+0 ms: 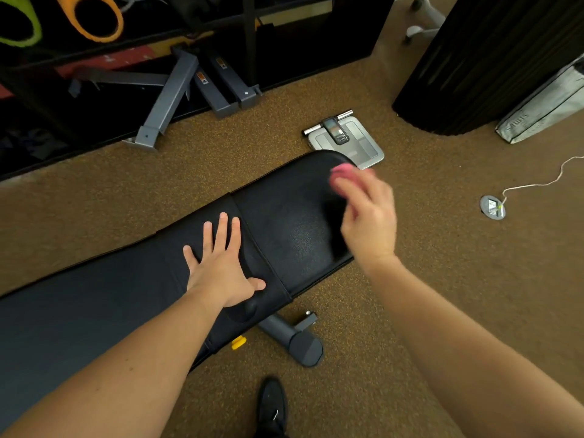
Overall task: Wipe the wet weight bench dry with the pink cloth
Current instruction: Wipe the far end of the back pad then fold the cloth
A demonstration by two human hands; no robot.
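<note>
Left hand (221, 267) flat on weight bench (294, 222), right hand (368, 216) holding pink cloth (343, 170) near far edge

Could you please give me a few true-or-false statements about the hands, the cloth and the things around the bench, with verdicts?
1. The left hand lies flat on the weight bench with its fingers spread. True.
2. The pink cloth is in the left hand. False: the right hand holds it, over the far end of the bench.
3. A bathroom scale lies on the floor just past the far end of the bench. True.
4. The floor is bare white tile. False: it is a brown speckled floor.
5. A white cable runs to a round floor socket on the right. True.
</note>
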